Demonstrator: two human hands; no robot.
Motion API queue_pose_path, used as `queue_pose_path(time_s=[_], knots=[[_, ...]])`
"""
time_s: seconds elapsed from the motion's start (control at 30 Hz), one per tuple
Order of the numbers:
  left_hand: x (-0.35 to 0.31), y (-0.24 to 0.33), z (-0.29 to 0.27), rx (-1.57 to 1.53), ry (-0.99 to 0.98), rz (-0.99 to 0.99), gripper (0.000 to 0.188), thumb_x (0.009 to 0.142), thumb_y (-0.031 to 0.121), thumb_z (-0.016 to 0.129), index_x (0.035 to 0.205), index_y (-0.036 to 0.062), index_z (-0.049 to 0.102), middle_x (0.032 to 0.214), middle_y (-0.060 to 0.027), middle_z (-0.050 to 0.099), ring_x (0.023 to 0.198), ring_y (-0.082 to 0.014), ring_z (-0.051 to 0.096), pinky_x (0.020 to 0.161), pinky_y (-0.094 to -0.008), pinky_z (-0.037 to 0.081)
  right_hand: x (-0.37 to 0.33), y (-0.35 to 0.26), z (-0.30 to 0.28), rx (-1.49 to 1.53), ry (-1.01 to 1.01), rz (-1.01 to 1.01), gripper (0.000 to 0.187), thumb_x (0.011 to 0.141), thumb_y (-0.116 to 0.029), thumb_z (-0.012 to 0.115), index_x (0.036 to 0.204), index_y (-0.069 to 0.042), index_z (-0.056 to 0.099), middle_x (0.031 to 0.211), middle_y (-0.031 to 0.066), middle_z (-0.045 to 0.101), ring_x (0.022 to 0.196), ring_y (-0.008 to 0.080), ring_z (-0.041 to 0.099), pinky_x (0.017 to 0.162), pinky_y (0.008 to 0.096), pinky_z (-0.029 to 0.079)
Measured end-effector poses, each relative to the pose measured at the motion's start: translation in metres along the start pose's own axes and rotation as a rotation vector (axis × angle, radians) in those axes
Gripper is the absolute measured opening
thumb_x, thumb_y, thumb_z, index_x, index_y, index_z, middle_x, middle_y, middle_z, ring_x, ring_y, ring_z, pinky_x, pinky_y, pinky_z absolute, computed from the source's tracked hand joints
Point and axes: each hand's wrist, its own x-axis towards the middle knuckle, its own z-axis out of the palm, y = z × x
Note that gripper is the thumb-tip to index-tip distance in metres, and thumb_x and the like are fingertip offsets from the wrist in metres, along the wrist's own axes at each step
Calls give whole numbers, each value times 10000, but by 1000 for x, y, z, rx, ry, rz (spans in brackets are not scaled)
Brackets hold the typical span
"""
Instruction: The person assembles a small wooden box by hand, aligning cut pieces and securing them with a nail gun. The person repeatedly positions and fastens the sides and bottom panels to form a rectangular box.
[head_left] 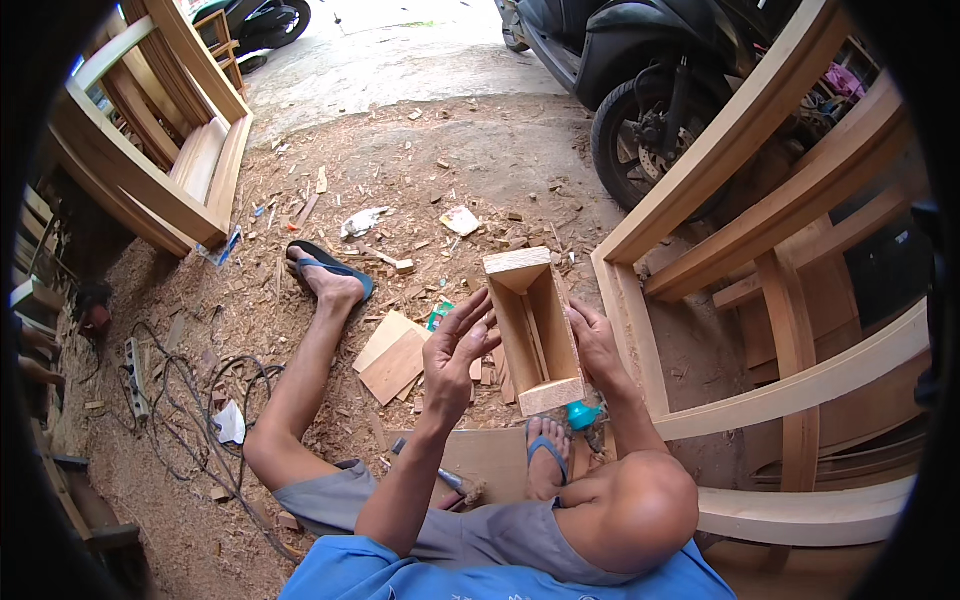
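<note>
An open, narrow wooden box point(512, 335) is raised in front of me, its long hollow tilted toward my view and pale blocks closing its two ends. My left hand point(457, 355) is at the box's left side, fingers curved and fingertips against the wall. On the opposite side, my right hand point(595, 350) grips the right wall, with some of its fingers hidden behind it. Just below the box, a teal object point(582, 415) shows partly beside my sandalled foot point(547, 455). A flat board point(490, 460) lies under the box, between my legs.
Thin wood sheets point(395, 360) lie on shavings and offcuts. Wooden frames stand left point(190, 200) and right point(630, 330). Black cables point(185, 400) and a power strip point(136, 380) are at left. A motorbike point(640, 110) is parked beyond the right frame.
</note>
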Motion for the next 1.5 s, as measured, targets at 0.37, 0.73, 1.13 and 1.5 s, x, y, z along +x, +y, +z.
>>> queue_pose_path(time_s=[0.37,0.73,1.13,1.5], knots=[[-14,-82,-38,-629,-1,-485,712,993,615,413,1430,53,413,1364,-147,553,1227,-290,570,1045,-490,473,-28,-14,21,-47,-400,-40,442,1028,-262,560,1338,53,565,1268,116,649,1156,143,575,998,270,443],[-40,-126,-66,-836,38,-48,655,1001,617,320,1418,127,444,1311,-118,581,1178,-294,602,998,-508,511,-43,-22,35,-391,-445,-105,521,916,-363,707,1298,-20,616,1268,190,621,1141,285,612,977,406,479],[-5,-144,-89,-806,350,196,785,915,747,364,1459,186,446,1449,-135,494,1288,-371,522,1081,-575,418,-57,0,62,-294,-472,-227,1022,726,-148,898,1525,-71,266,1395,184,510,1294,253,522,1065,406,474],[-21,-66,-104,-676,187,-448,741,971,593,462,1385,-21,477,1322,-220,574,1199,-321,595,1027,-476,497,-53,-7,17,-224,-457,-261,799,799,30,730,1501,-47,356,1431,140,485,1336,246,485,1119,413,439]])
